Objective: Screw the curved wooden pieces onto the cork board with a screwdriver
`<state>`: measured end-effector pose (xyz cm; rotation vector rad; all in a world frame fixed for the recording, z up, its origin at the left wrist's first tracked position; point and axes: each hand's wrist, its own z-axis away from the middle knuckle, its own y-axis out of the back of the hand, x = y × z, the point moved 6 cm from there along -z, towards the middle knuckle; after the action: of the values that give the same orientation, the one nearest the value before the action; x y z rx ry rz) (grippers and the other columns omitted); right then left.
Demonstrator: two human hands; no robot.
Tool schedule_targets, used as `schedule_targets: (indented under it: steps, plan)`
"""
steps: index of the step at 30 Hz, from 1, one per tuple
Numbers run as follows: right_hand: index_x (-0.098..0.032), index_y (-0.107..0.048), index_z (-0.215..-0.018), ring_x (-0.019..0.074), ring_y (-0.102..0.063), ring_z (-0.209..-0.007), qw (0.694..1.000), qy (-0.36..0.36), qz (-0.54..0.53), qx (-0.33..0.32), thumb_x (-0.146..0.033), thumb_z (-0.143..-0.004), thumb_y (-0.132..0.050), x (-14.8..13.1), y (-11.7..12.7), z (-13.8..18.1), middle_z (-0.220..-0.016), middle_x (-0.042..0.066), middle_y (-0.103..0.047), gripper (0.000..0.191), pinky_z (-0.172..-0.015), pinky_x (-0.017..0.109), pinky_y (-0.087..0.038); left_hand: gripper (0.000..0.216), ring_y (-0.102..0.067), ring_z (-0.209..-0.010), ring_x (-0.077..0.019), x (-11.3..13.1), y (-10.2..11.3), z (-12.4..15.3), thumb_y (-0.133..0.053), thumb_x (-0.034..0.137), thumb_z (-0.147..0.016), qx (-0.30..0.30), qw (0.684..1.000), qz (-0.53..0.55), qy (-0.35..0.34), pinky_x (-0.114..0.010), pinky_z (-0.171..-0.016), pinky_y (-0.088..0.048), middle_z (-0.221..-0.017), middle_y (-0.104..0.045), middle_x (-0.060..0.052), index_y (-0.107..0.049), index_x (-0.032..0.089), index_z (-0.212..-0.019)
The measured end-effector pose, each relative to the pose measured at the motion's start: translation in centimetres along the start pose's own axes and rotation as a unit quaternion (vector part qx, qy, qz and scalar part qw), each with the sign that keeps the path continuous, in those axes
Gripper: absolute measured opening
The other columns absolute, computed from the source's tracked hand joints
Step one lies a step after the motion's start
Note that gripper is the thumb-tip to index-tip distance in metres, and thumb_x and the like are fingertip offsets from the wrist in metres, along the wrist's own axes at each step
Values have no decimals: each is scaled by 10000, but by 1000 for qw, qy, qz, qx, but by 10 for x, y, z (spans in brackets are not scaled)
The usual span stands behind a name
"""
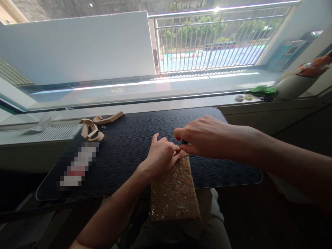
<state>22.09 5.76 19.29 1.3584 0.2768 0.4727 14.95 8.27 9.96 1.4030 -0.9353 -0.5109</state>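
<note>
A brown cardboard sheet (175, 192), scored with cut lines and flecked with white, lies over the near edge of the dark ribbed table (124, 152) and onto my lap. My left hand (160, 155) presses closed on the far end of the cardboard. My right hand (201, 136) is pinched round a small dark tool (183, 141) right at the cardboard's far edge, touching the left hand's fingers. What lies under the fingers is hidden.
Several curved wooden pieces (96, 127) lie at the table's far left, with a blurred-out item (79, 165) nearer. On the window sill to the right sit tape rolls (245, 97), a green cloth (261, 90) and scissors (266, 99). A balcony railing (207, 41) shows outside.
</note>
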Motion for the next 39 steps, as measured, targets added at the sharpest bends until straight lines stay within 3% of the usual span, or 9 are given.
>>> schedule_targets:
  steps: [5, 12, 18, 25, 32, 39]
  plan:
    - [-163, -597, -831, 150, -556, -566, 999, 34, -9, -1, -121, -766, -517, -5, 7, 1, -649, 42, -621, 111, -456, 250, -195, 270, -559, -905, -221, -1, 0, 0, -479, 340, -846, -1, 1000, 6, 0, -573, -1015, -161, -737, -680, -22, -668, 228, -689]
    - [-107, -587, -913, 206, -590, -584, 999, -3, 19, 39, -237, -858, -473, -5, 4, -4, -597, 74, -610, 181, -444, 264, -183, 241, -553, -941, -230, -1, 1, 0, -477, 331, -846, 11, 1000, -3, -2, -581, -1011, -161, -786, -686, -25, -678, 242, -747]
    - [-155, -597, -810, 164, -591, -600, 1000, 25, 7, -1, -142, -785, -542, -10, 9, -3, -638, 40, -614, 61, -445, 254, -189, 246, -565, -860, -213, -2, -1, -1, -492, 318, -832, 1, 1000, -12, -1, -562, -1003, -195, -713, -673, -23, -666, 224, -687]
    - [-134, -613, -820, 193, -602, -624, 1000, 0, 13, 9, -197, -833, -510, -8, 6, -2, -636, 78, -628, 121, -457, 263, -195, 231, -557, -932, -228, -1, 1, 0, -484, 328, -840, 5, 1000, -6, 1, -569, -1006, -186, -794, -687, -29, -675, 238, -745]
    - [-144, -614, -777, 166, -597, -630, 999, 31, -6, -16, -111, -803, -520, -14, 7, -1, -662, 50, -616, 103, -454, 262, -192, 294, -568, -843, -223, 0, 1, 0, -475, 356, -841, 10, 1000, -6, -1, -565, -989, -213, -704, -671, -30, -656, 215, -657]
    - [-114, -610, -895, 186, -588, -603, 1000, 18, -1, 20, -179, -840, -505, -11, 0, -3, -658, 66, -630, 135, -447, 266, -204, 267, -558, -913, -228, 2, 2, 1, -481, 329, -838, 18, 1000, -8, -7, -551, -1002, -201, -748, -680, -27, -648, 217, -662]
